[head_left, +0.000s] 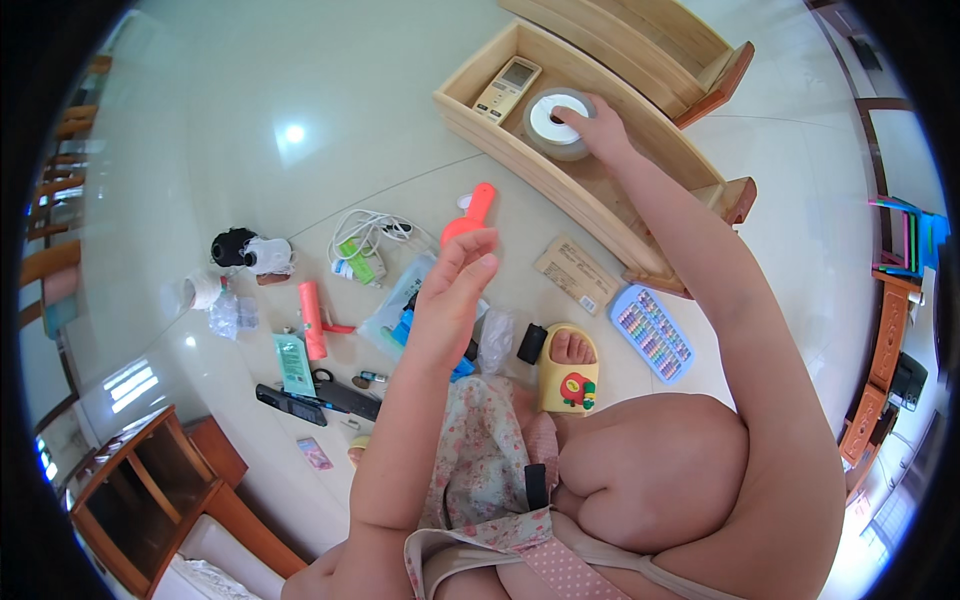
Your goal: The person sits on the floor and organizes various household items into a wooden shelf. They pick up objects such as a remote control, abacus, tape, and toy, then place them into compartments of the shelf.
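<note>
My right hand (606,133) grips a wide roll of clear tape with a white core (546,126), thumb at the centre hole and fingers at the outer edge. The roll is inside a light wooden drawer (517,159). Left of it in the drawer lies an air-conditioner-style remote control (507,90). My left hand (454,300) is raised over the floor, thumb apart from partly curled fingers, apparently holding nothing. Just beyond its fingertips is a coral plastic item with a handle (480,204); its round head is partly hidden, and contact cannot be told.
A second wooden drawer (637,45) stands behind. On the floor lie a cardboard packet (576,274), a bead abacus (651,334), a white cable (367,229), thread spools (268,255), a coral roll (312,320), a black handset (291,405) and a clear bag (401,292). My slippered foot (570,367) is close by.
</note>
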`<state>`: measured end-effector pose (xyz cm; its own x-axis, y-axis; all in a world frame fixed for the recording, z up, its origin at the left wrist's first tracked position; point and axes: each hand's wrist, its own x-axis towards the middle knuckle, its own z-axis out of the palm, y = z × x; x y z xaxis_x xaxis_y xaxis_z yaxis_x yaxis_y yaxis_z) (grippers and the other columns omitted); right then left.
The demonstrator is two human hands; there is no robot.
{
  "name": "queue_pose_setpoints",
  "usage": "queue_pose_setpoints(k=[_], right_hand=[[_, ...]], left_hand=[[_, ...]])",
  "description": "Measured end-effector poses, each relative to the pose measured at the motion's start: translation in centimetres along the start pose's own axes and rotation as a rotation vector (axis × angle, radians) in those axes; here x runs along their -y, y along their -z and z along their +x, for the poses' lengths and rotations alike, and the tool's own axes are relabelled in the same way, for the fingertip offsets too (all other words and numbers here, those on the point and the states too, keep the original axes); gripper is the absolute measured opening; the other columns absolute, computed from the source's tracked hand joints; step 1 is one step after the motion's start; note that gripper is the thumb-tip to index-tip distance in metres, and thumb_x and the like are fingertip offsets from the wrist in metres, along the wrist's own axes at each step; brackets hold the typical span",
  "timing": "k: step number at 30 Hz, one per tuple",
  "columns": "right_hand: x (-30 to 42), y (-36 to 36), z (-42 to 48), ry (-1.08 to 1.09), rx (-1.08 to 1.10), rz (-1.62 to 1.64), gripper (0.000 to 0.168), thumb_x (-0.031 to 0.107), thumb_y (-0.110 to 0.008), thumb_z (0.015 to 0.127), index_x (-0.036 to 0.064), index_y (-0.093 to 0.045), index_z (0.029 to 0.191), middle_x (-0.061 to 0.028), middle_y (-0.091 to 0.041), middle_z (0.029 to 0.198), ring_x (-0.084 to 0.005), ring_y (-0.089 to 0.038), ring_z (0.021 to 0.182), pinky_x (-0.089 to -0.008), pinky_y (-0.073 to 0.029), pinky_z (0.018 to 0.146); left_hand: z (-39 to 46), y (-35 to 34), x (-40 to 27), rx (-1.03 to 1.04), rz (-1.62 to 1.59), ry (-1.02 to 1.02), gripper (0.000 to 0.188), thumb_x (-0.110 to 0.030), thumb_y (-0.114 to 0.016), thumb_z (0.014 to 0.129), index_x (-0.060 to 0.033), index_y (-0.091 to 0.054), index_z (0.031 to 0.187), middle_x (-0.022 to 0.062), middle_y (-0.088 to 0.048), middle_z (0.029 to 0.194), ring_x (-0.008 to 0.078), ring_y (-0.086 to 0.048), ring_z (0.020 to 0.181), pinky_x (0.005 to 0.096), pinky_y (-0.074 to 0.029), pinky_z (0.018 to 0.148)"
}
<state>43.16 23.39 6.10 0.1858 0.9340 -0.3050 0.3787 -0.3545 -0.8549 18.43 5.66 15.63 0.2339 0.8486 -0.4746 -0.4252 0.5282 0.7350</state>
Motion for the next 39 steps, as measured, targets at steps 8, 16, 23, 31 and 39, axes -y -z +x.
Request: queue_pose_setpoints(k=[8,16,23,31,39], right_hand=[[-2.2,0.8,1.5,0.189,-0.057,-0.335,0.062,0.044,-0.066,0.076,0.005,-0.05,0.122,-0.0182,-0.052,0.12,-0.0332,-0.046,0.114,-0.0379,-0.037,0.097],[1.6,0.9,-2.4,0.444,0.05,-0.756,0.043,0.041,-0.065,0.077,0.007,-0.063,0.103,-0.014,-0.037,0.135,-0.0328,-0.028,0.127,-0.0455,-0.03,0.102],[0.8,0.6,-2.2,0.484,0.067,-0.752,0.038,0.038,-0.066,0.077,0.01,-0.065,0.103,-0.013,-0.031,0.141,-0.0329,-0.026,0.128,-0.0527,-0.029,0.1],[1.8,1.0,-3.0,0.434,0.081,-0.845,0.039,0.037,-0.067,0.075,0.011,-0.065,0.105,-0.0074,-0.033,0.141,-0.0292,-0.03,0.127,-0.0504,-0.03,0.099],[1.4,0.7,-2.7,0.468,0.046,-0.857,0.041,0.037,-0.068,0.074,0.009,-0.065,0.103,-0.0092,-0.039,0.138,-0.03,-0.033,0.124,-0.0454,-0.032,0.1]], left_hand=[[0.3,-0.4,0.2,-0.028,0.01,0.034,0.029,-0.017,-0.053,0.088,-0.0077,-0.053,0.116,0.0011,-0.052,0.116,0.0112,-0.045,0.112,0.0315,-0.033,0.097],[0.8,-0.1,-0.6,-0.056,0.018,0.01,0.027,-0.017,-0.052,0.088,-0.0076,-0.054,0.114,0.0026,-0.053,0.114,0.0117,-0.046,0.112,0.0327,-0.036,0.095],[0.7,-0.3,-0.5,-0.043,0.011,0.039,0.026,-0.017,-0.052,0.089,-0.0074,-0.055,0.113,0.0029,-0.054,0.113,0.0121,-0.048,0.11,0.0325,-0.037,0.094],[0.6,0.2,-0.5,-0.046,-0.008,0.063,0.025,-0.017,-0.051,0.089,-0.0076,-0.055,0.112,0.0023,-0.055,0.112,0.0113,-0.048,0.109,0.032,-0.037,0.093],[0.7,0.4,-0.3,-0.018,-0.03,0.082,0.023,-0.015,-0.051,0.09,-0.0084,-0.054,0.112,0.0011,-0.055,0.111,0.0112,-0.05,0.107,0.0291,-0.039,0.09]])
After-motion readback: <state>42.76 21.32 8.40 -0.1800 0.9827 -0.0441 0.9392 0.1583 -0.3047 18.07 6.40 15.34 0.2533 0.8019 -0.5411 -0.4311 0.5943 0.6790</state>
